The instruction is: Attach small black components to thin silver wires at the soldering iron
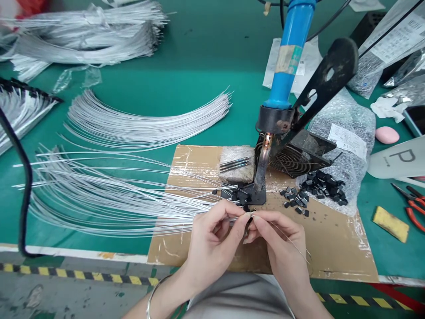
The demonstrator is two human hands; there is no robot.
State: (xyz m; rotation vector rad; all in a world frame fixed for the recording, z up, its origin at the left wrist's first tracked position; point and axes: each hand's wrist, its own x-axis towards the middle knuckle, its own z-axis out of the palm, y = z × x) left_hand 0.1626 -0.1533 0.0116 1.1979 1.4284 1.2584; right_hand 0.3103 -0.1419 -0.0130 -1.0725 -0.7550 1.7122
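Note:
My left hand [210,248] is closed in a pinch, with white wires [179,217] running into it from the left. Fingertip to fingertip with it, my right hand [286,237] pinches a thin silvery solder wire [292,243] that trails down past the wrist. The small part between the fingertips is mostly hidden. Just beyond the hands stands a blue-handled soldering iron [288,57], tip down in a black stand [327,75]. Small black connectors [239,195] lie at the stand's foot, partly under wire ends.
Cardboard [338,248] covers the bench under my hands. Loose black connectors [295,197] spill from a plastic bag [345,119]. A black fan [295,155] stands behind the iron. Wire bundles [146,122] lie left; a yellow sponge [391,223] and red-handled pliers [415,208] lie right.

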